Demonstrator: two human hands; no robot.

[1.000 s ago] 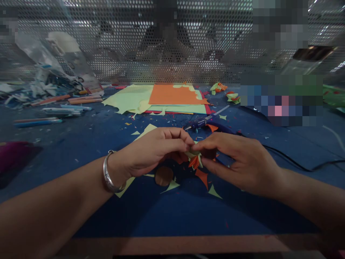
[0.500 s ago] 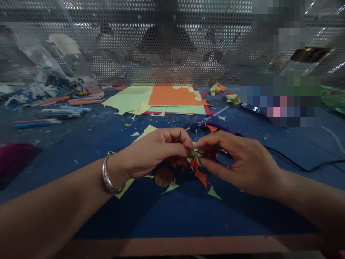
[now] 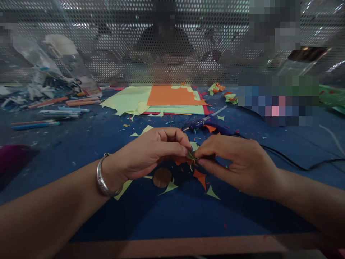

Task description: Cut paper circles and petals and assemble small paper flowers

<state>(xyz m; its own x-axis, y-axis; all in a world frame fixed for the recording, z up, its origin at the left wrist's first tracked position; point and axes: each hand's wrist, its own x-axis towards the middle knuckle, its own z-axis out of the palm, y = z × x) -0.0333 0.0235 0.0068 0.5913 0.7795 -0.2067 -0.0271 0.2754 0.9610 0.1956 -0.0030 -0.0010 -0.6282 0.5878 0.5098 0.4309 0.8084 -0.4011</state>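
Scraps (image 3: 199, 177) of orange and green paper lie nearest on the table (image 3: 175, 216); just beyond, left hand (image 3: 151, 153) and right hand (image 3: 237, 165) pinch a small flower (image 3: 192, 156) between closed fingertips, its green and orange petals crumpled, mostly hidden; behind lies a glue gun (image 3: 205, 125); farthest, an orange sheet (image 3: 172, 95).
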